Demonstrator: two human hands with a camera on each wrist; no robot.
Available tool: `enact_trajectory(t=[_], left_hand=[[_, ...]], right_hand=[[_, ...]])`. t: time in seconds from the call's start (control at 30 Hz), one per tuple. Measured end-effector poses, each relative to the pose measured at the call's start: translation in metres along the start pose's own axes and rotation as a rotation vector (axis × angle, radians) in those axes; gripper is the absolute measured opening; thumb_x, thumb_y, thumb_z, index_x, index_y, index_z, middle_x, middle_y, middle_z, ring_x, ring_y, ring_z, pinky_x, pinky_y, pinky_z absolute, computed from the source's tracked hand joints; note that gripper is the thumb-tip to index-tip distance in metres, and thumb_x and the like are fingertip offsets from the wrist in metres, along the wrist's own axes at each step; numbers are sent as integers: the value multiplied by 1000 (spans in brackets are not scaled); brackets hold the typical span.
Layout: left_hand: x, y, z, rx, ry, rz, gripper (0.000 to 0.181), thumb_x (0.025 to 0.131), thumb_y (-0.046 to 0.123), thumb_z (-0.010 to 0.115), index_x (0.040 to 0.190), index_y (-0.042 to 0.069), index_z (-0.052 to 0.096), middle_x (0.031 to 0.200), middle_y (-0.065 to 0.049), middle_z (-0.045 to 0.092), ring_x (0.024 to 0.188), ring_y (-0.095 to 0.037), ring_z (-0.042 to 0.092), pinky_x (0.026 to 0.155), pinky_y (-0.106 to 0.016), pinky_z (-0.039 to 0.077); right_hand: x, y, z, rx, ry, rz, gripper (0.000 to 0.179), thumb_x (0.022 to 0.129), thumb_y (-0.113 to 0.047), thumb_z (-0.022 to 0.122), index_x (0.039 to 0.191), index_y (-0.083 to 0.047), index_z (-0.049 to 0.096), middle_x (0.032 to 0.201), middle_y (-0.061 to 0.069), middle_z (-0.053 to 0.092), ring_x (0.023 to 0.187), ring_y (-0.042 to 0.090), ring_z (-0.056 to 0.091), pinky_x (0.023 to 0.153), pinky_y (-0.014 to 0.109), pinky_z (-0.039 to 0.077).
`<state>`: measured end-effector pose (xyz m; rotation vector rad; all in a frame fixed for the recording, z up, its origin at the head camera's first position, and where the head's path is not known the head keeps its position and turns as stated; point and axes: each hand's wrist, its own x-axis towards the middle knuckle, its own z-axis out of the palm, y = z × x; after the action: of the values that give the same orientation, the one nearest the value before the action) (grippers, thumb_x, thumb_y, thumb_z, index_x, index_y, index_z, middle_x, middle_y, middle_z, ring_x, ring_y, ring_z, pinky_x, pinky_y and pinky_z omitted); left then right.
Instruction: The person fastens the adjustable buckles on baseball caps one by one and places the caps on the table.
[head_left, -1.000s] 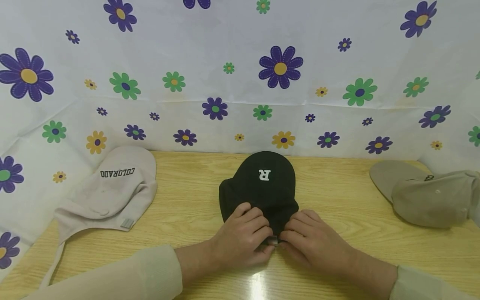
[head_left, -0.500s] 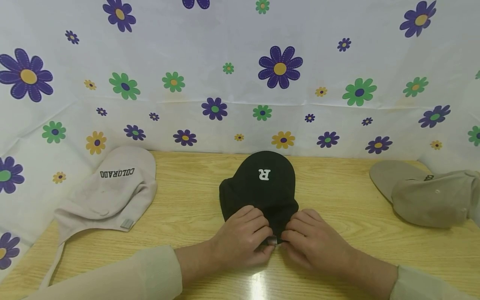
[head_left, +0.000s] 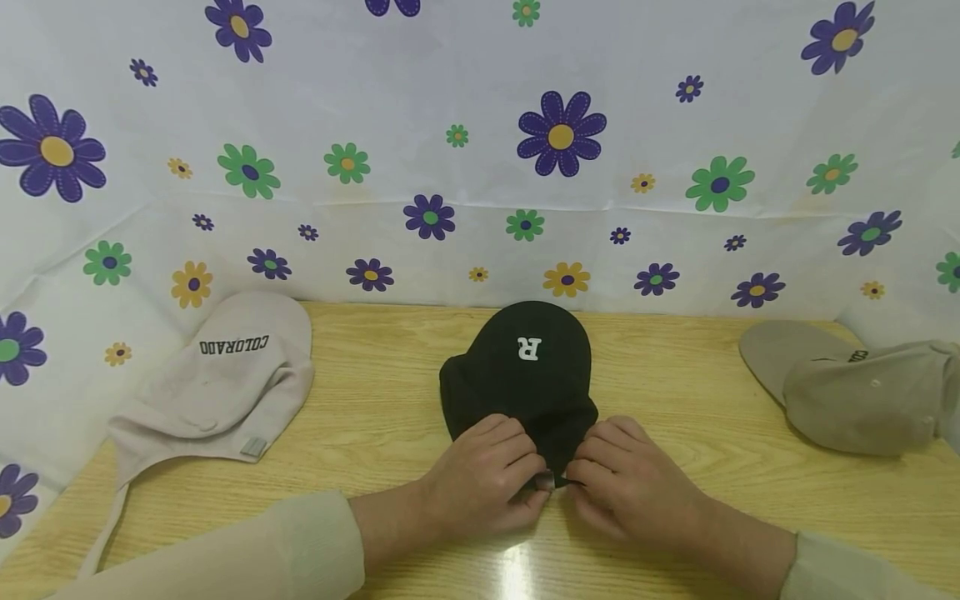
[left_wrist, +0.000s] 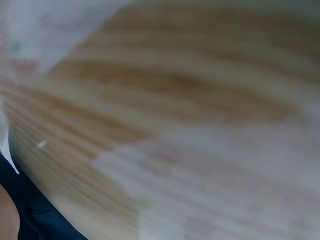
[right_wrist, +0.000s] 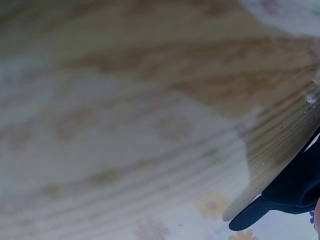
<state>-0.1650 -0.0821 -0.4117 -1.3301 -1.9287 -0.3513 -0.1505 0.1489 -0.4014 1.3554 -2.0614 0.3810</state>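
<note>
A black baseball cap (head_left: 528,367) with a white letter R lies in the middle of the table, its brim toward the back and its rear strap toward me. My left hand (head_left: 487,475) pinches the strap beside a small metal buckle (head_left: 545,481). Just right of the buckle, my right hand (head_left: 626,479) pinches the strap's other side, a short dark stretch showing between the two hands. Fingers hide most of the strap. In the left wrist view the dark cap (left_wrist: 37,207) fills the lower left corner; the right wrist view has the cap (right_wrist: 295,185) at lower right.
A pale pink Colorado cap (head_left: 225,375) lies at the left, its strap hanging toward the front. At the right edge sits a khaki cap (head_left: 862,400), brim pointing left. A white flowered cloth (head_left: 465,175) stands behind the wooden table (head_left: 375,383).
My right hand has shifted slightly right, widening the gap beside the buckle. The left hand's raised finger has come down level with the others. The cap has barely moved.
</note>
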Motion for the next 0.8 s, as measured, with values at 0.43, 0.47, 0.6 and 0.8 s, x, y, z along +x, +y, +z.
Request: enact_trajectory(t=[0.43,0.47,0.6,0.8], left_hand=[[-1,1,0,14,-5,-5,10,81,21,64,73,15,66,72,6,58,70,-12,52,72,-26,45],[-1,1,0,23,-8,-2,10,81,21,65,73,15,67,71,6,58,70,-12,53,73,-26,45],[-1,1,0,47,-14,7,11,80,21,65,71,15,67,70,6,59,70,-12,53,73,-26,45],[-1,1,1,52,-7,8,11,80,21,65,71,15,69,70,6,60,69,-12,54,73,-27,46]], right_hand=[[0,-1,-1,1,3,59,22,94,-26,49,82,-16,65,83,-6,59,84,15,53,83,33,37],[0,-1,-1,1,-15,70,22,94,-27,49,84,-16,65,84,-6,60,85,15,53,84,34,37],[-1,-1,-2,2,-84,107,18,92,-34,59,91,-17,66,90,-6,61,91,15,54,86,35,37],[-2,-1,-2,5,-102,92,20,83,-34,74,95,-19,67,92,-6,62,92,15,54,87,37,37]])
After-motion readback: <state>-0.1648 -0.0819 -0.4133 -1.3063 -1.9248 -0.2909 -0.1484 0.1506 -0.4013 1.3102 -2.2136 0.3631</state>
